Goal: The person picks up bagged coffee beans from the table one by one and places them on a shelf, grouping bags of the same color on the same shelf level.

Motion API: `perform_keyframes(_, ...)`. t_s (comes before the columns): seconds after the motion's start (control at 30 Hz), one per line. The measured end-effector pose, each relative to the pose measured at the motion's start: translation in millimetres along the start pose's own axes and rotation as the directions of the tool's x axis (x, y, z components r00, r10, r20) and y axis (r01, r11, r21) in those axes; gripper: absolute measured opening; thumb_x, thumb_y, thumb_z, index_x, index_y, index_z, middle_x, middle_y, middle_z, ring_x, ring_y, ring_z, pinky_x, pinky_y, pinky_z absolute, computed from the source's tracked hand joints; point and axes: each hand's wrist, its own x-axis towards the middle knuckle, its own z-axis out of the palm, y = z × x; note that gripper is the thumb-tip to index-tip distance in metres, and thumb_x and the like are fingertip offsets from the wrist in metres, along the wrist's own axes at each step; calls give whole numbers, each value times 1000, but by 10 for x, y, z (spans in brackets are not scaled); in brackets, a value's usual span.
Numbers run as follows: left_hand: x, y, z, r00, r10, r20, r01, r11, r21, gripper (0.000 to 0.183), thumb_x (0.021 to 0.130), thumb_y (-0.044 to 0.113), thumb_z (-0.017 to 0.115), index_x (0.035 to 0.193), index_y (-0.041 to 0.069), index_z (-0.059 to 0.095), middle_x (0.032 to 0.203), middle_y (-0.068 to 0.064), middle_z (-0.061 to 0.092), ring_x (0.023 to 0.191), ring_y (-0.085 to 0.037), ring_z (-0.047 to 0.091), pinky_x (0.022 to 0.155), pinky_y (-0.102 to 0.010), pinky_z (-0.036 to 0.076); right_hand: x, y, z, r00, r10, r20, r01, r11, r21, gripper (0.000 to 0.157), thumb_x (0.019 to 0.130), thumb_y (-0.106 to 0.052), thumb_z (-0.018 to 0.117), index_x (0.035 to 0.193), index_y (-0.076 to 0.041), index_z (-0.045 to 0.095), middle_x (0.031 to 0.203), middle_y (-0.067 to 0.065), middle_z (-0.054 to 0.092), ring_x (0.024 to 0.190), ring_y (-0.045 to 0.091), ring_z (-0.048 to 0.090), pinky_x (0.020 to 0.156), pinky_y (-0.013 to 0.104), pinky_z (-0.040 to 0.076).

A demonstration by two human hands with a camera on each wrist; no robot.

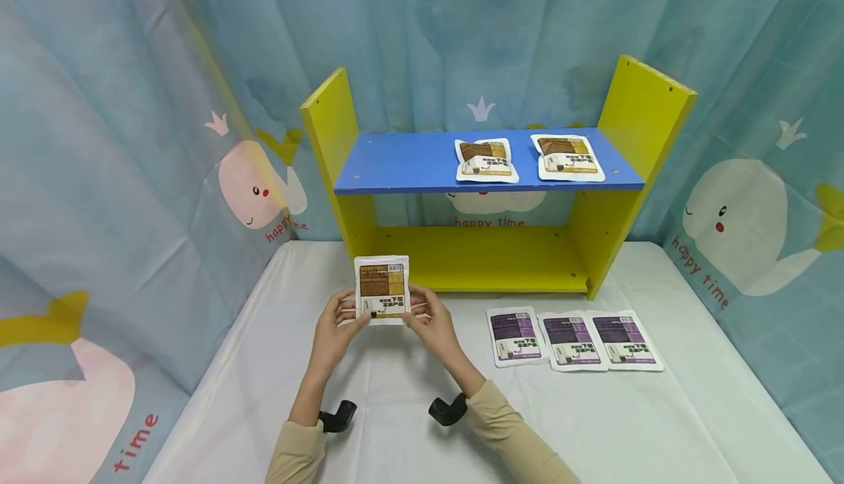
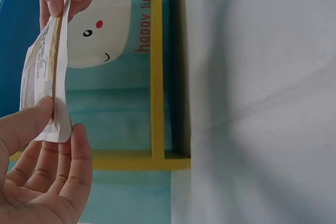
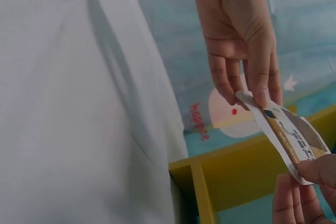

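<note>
A brown packet (image 1: 382, 286) was held at both sides.
The left hand (image 1: 335, 329) pinched its left edge, the right hand (image 1: 435, 325) its right edge; to the right of that hand lay three purple packets (image 1: 572, 339).

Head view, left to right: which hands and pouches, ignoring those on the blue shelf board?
Bare left hand, square brown-white pouch, bare right hand, leftmost square purple-white pouch, middle purple-white pouch, rightmost purple-white pouch.
</note>
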Motion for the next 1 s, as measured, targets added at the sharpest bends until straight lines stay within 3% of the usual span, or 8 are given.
perform_keyframes(0.17, 65, -139, 36, 996, 81, -25, -81, 997, -16, 59, 75, 20, 69, 127, 14, 42, 103, -11, 56, 85, -21, 57, 67, -27, 49, 19, -36, -28, 1000, -11, 26, 9, 997, 73, 52, 79, 5, 58, 127, -3, 40, 100, 27, 51, 78, 44, 54, 61, 42, 51)
perform_keyframes(0.27, 85, -142, 46, 992, 119, -34, -120, 991, -50, 57, 75, 19, 69, 126, 15, 43, 101, -10, 56, 83, -19, 57, 65, -25, 50, 33, -69, -48, 999, -9, 43, 4, 994, 106, 53, 80, 4, 57, 129, -5, 39, 100, 28, 50, 79, 47, 54, 60, 43, 51)
perform_keyframes(0.5, 138, -52, 40, 994, 110, -28, -112, 987, -114, 57, 76, 18, 68, 127, 16, 43, 106, -16, 54, 88, -25, 55, 68, -27, 50, 49, -147, -101, 999, -28, 44, 24, 995, 100, 54, 82, 0, 57, 131, -10, 38, 100, 24, 50, 76, 41, 57, 58, 43, 51)
perform_keyframes(0.6, 319, -452, 81, 978, 204, -55, -209, 971, -116, 59, 75, 20, 68, 128, 17, 42, 107, -11, 55, 88, -21, 56, 65, -27, 50, 62, -174, -118, 998, -44, 39, 39, 994, 105, 54, 82, 0, 57, 131, -11, 39, 99, 22, 50, 76, 41, 57, 56, 44, 51)
perform_keyframes(0.73, 619, -1125, 146, 963, 256, -83, -266, 953, -143, 62, 73, 26, 70, 129, 26, 41, 108, -1, 55, 89, -16, 57, 66, -27, 50, 86, -213, -134, 998, -57, 36, 52, 992, 117, 53, 82, 0, 57, 130, -12, 40, 98, 21, 52, 75, 40, 57, 56, 42, 51)
perform_keyframes(0.83, 680, -1221, 159, 974, 209, -84, -220, 961, -166, 63, 72, 25, 70, 128, 28, 41, 111, 0, 54, 92, -19, 56, 69, -32, 50, 97, -238, -144, 997, -66, 31, 62, 991, 118, 53, 82, -1, 57, 130, -12, 40, 98, 21, 51, 75, 38, 57, 56, 42, 51)
perform_keyframes(1.0, 703, -1189, 159, 964, 249, -94, -263, 944, -197, 63, 74, 19, 70, 130, 23, 41, 112, -5, 54, 92, -21, 56, 66, -28, 50, 107, -279, -155, 996, -81, 24, 78, 992, 102, 52, 82, -1, 57, 130, -11, 40, 98, 22, 50, 75, 37, 58, 56, 41, 51)
